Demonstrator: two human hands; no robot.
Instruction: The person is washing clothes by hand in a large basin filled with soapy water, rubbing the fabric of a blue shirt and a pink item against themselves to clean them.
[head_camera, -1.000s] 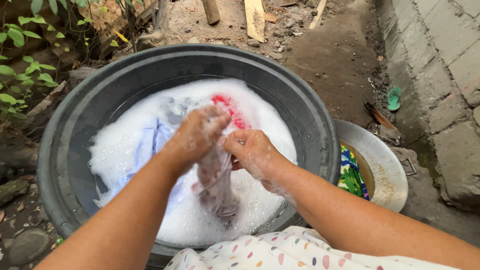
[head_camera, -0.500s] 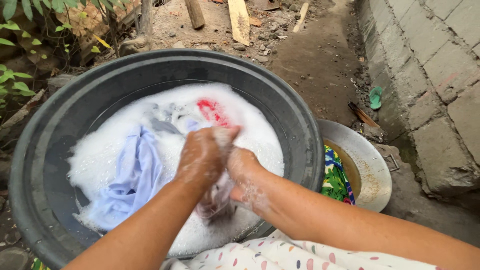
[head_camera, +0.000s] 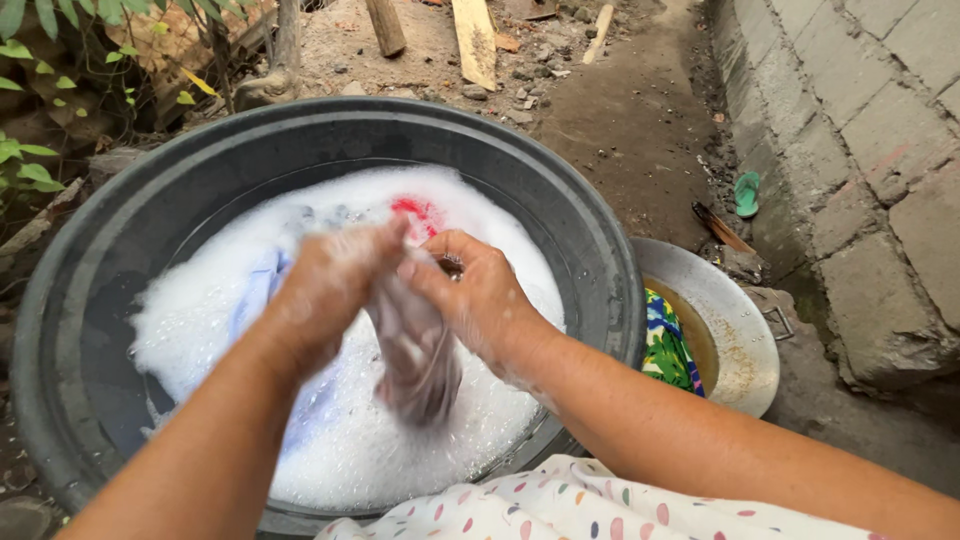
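Both hands, left hand (head_camera: 325, 280) & right hand (head_camera: 475, 295), pinch wet cloth (head_camera: 415, 350) over tub (head_camera: 590, 230) middle, mid-scrub. Blue shirt (head_camera: 255, 290), red cloth (head_camera: 420, 212) soak in suds, unwashed probably.

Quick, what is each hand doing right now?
Left hand: closed, gripping the soapy greyish cloth.
Right hand: closed on the same cloth, above the suds.

Motion blurs the left hand (head_camera: 325, 285) and the greyish cloth (head_camera: 415, 350) it grips, foam (head_camera: 400, 440) hides most of the pale blue garment (head_camera: 255, 290), and the metal basin (head_camera: 735, 330) is partly hidden behind the tub (head_camera: 590, 240).
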